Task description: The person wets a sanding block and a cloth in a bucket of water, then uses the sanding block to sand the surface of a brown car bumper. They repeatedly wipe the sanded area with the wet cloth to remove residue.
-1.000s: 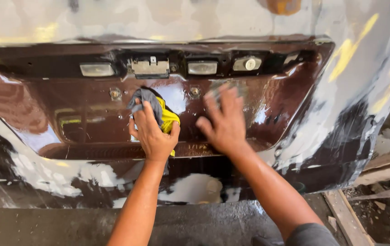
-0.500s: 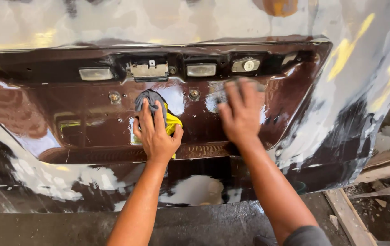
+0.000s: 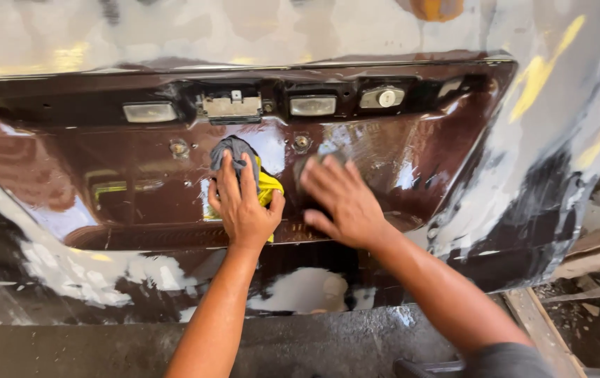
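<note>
My left hand presses a crumpled grey and yellow cloth flat against the middle of a glossy maroon car panel. Just to its right, my right hand lies flat on the same recessed area, fingers spread. A small dark grey sheet shows under its fingertips, mostly hidden by the hand. The two hands are a short gap apart. The panel is wet, with grey-white sanded patches along its lower edge and right side.
Along the top of the recess sit two small rectangular lamps, a metal latch plate and a round lock. Wet grey floor lies below. Wooden planks lie at the right.
My right hand slid right across the panel, then came back left toward the cloth. My left hand stayed on the cloth in nearly the same place.
</note>
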